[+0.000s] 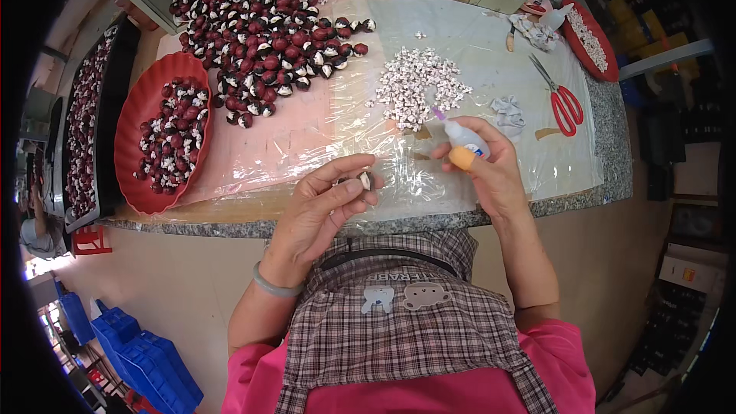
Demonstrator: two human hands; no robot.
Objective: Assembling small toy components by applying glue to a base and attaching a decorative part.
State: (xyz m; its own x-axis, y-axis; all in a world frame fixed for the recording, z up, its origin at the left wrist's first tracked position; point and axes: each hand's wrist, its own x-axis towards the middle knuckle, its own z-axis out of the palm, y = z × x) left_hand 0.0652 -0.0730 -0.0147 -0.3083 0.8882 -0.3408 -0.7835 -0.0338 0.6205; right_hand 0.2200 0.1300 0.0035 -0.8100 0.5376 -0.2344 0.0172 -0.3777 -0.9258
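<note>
Fingers of the left hand (pixel 328 196) pinched a small dark-and-white piece (pixel 366 182) to the near left of a translucent plastic bottle (pixel 464 136) gripped by the right hand (pixel 494 165), purple nozzle (pixel 438 113) angled forward-left.

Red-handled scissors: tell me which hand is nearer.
Right. The right hand, with the bottle, is left of and below the scissors, not touching them; the left hand is much farther left.
</note>
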